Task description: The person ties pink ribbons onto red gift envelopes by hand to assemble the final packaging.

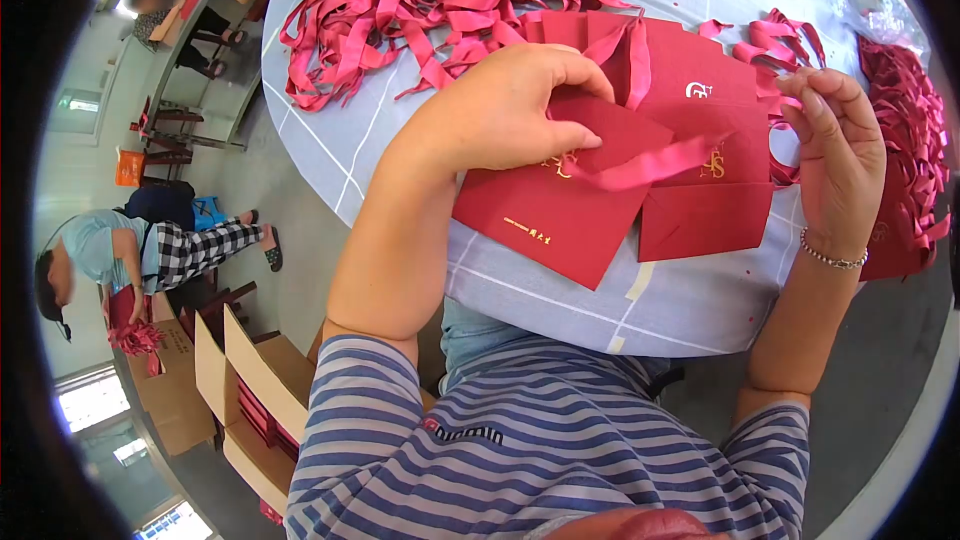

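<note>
My left hand (525, 105) is at the top edge of a red paper bag (570, 210) with gold lettering, its thumb over the front and its fingers curled behind. A pink ribbon (655, 162) stretches from this bag toward the right, blurred at its far end. My right hand (838, 135) is raised at the right with thumb and fingertips pinched together; what they hold, if anything, is too small to make out. Between the hands, more red bags (705, 215) lie overlapping on the checked tablecloth (520, 285).
Loose pink ribbons (390, 25) are heaped at the table's far side. Another ribbon pile (905, 130) stands at the right edge. At the left are an open cardboard box (245, 360), a person (130, 250) holding red items, and other people farther back.
</note>
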A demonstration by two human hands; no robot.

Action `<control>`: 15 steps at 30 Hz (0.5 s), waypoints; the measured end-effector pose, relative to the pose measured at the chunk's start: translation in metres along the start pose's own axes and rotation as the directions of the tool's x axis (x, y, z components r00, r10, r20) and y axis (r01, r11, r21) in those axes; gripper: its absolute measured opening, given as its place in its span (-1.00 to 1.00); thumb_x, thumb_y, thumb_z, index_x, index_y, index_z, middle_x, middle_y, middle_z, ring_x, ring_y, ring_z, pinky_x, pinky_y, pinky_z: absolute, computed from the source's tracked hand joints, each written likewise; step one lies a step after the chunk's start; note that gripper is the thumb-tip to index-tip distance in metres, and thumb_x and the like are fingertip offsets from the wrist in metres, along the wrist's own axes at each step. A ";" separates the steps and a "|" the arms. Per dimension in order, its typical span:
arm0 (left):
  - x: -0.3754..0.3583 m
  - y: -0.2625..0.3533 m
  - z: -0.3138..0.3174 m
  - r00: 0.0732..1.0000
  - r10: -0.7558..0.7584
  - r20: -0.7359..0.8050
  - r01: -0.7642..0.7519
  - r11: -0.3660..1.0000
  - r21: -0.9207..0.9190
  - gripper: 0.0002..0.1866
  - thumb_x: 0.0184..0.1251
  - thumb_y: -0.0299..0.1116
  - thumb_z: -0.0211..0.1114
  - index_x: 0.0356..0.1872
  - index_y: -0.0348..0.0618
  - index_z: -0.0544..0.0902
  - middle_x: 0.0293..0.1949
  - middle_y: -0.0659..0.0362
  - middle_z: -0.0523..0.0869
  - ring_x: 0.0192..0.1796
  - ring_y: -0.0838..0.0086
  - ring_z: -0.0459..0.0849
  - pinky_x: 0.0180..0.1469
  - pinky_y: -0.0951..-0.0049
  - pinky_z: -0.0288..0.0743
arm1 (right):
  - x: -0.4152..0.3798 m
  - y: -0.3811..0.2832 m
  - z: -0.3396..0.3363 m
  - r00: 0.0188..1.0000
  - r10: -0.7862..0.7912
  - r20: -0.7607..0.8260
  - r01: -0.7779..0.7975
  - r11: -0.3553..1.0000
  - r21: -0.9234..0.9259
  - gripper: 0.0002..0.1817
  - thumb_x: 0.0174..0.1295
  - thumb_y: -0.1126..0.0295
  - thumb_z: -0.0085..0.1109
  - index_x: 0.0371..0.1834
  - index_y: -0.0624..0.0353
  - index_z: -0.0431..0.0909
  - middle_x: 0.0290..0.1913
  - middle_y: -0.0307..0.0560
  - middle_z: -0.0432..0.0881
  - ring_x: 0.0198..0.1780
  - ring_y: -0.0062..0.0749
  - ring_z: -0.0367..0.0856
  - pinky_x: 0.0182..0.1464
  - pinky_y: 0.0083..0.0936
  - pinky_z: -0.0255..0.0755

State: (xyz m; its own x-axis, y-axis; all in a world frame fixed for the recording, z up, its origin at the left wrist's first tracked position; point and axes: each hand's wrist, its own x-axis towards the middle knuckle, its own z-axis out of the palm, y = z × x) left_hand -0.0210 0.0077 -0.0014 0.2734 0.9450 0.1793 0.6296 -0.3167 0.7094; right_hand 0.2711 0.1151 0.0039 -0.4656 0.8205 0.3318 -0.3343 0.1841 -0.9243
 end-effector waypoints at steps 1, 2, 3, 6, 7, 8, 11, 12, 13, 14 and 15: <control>0.000 0.001 -0.001 1.000 -0.002 -0.003 0.002 1.000 -0.005 -0.75 0.12 -0.50 0.46 -0.15 -0.27 0.70 -0.26 0.16 0.73 -0.18 0.51 0.67 -0.07 0.51 0.53 | 0.000 0.001 0.001 1.000 0.004 0.003 -0.004 1.000 -0.003 -0.78 0.38 0.59 0.16 0.05 0.38 0.59 -0.04 0.01 0.72 -0.01 -0.45 0.70 0.09 -0.58 0.56; 0.000 0.003 -0.003 0.992 -0.121 0.018 0.122 0.990 -0.072 -0.75 0.11 -0.51 0.47 -0.15 -0.27 0.70 -0.25 0.15 0.74 -0.16 0.51 0.68 -0.04 0.51 0.53 | 0.000 0.001 0.005 0.998 0.051 -0.023 -0.052 0.998 -0.027 -0.79 0.39 0.57 0.16 0.05 0.37 0.60 -0.05 -0.02 0.73 -0.04 -0.48 0.69 0.04 -0.61 0.56; 0.000 0.005 -0.005 0.970 -0.237 0.047 0.241 0.961 -0.134 -0.74 0.11 -0.51 0.47 -0.16 -0.28 0.70 -0.24 0.15 0.75 -0.13 0.51 0.68 -0.02 0.51 0.53 | 0.000 0.002 0.009 0.994 0.096 -0.050 -0.099 0.994 -0.049 -0.79 0.40 0.55 0.16 0.05 0.36 0.60 -0.05 -0.04 0.73 -0.08 -0.52 0.69 0.00 -0.65 0.56; -0.001 -0.001 -0.002 0.976 -0.211 -0.044 0.204 0.971 -0.122 -0.74 0.09 -0.52 0.48 -0.18 -0.29 0.69 -0.25 0.14 0.75 -0.15 0.50 0.70 -0.02 0.49 0.54 | -0.003 0.010 0.019 0.994 0.085 -0.062 -0.102 0.920 -0.379 -0.86 0.35 0.51 0.26 -0.08 0.29 0.67 -0.27 -0.27 0.70 -0.31 -0.76 0.53 -0.27 -0.78 0.38; 0.000 -0.001 -0.001 0.977 -0.207 -0.041 0.201 0.971 -0.128 -0.74 0.09 -0.52 0.48 -0.18 -0.29 0.69 -0.25 0.14 0.75 -0.15 0.50 0.70 -0.02 0.49 0.54 | -0.003 0.006 0.021 0.993 0.122 0.003 -0.107 0.882 -0.460 -0.90 0.32 0.51 0.30 -0.16 0.27 0.68 -0.32 -0.32 0.66 -0.35 -0.78 0.48 -0.31 -0.78 0.34; -0.001 -0.002 -0.001 0.975 -0.218 -0.053 0.211 0.971 -0.115 -0.75 0.09 -0.51 0.48 -0.18 -0.30 0.69 -0.26 0.14 0.75 -0.16 0.50 0.70 -0.03 0.48 0.54 | -0.005 0.003 0.023 0.984 0.165 0.063 -0.106 0.836 -0.538 -0.93 0.29 0.50 0.34 -0.23 0.26 0.68 -0.37 -0.37 0.62 -0.39 -0.80 0.44 -0.36 -0.77 0.31; -0.002 0.000 0.001 0.965 -0.234 -0.119 0.230 0.972 -0.044 -0.76 0.11 -0.47 0.47 -0.20 -0.31 0.70 -0.27 0.14 0.76 -0.16 0.50 0.70 -0.04 0.48 0.54 | -0.006 -0.012 0.031 0.859 0.396 0.325 -0.003 0.638 -0.770 -0.83 0.08 0.52 0.49 -0.38 0.22 0.62 -0.52 -0.42 0.47 -0.47 -0.82 0.37 -0.44 -0.74 0.23; -0.002 -0.002 0.001 0.966 -0.212 -0.150 0.219 0.975 0.033 -0.76 0.13 -0.43 0.47 -0.21 -0.31 0.70 -0.26 0.15 0.76 -0.16 0.51 0.70 -0.05 0.48 0.54 | -0.008 -0.010 0.034 0.841 0.424 0.338 -0.015 0.641 -0.768 -0.79 0.00 0.55 0.50 -0.38 0.26 0.59 -0.50 -0.27 0.50 -0.46 -0.68 0.46 -0.42 -0.65 0.31; -0.001 -0.001 0.001 0.966 -0.211 -0.148 0.218 0.976 0.029 -0.76 0.13 -0.43 0.47 -0.21 -0.31 0.70 -0.26 0.15 0.76 -0.16 0.51 0.70 -0.05 0.48 0.54 | -0.010 -0.007 0.035 0.840 0.426 0.335 -0.017 0.638 -0.770 -0.79 0.00 0.55 0.50 -0.38 0.26 0.59 -0.50 -0.27 0.50 -0.46 -0.68 0.46 -0.42 -0.65 0.31; 0.000 0.000 0.000 0.946 -0.288 -0.146 0.283 0.958 -0.053 -0.76 0.13 -0.43 0.47 -0.21 -0.31 0.70 -0.27 0.15 0.76 -0.17 0.51 0.70 -0.05 0.48 0.54 | -0.012 -0.002 0.037 0.854 0.359 0.377 0.081 0.624 -0.777 -0.79 0.00 0.55 0.48 -0.36 0.28 0.59 -0.44 -0.19 0.53 -0.44 -0.54 0.50 -0.39 -0.58 0.36; 0.000 0.001 -0.001 0.921 -0.363 -0.140 0.346 0.929 -0.133 -0.76 0.13 -0.42 0.47 -0.21 -0.32 0.70 -0.28 0.14 0.76 -0.18 0.51 0.70 -0.06 0.47 0.53 | -0.013 0.002 0.037 0.859 0.288 0.424 0.181 0.603 -0.777 -0.79 0.00 0.56 0.46 -0.35 0.31 0.59 -0.38 -0.10 0.55 -0.41 -0.41 0.55 -0.35 -0.51 0.42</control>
State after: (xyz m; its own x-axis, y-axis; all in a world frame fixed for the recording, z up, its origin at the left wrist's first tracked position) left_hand -0.0212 0.0071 -0.0004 -0.0783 0.9969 0.0025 0.5829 0.0437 0.8114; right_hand 0.2461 0.0845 0.0051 -0.8434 0.5282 0.0985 0.3506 0.6798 -0.6442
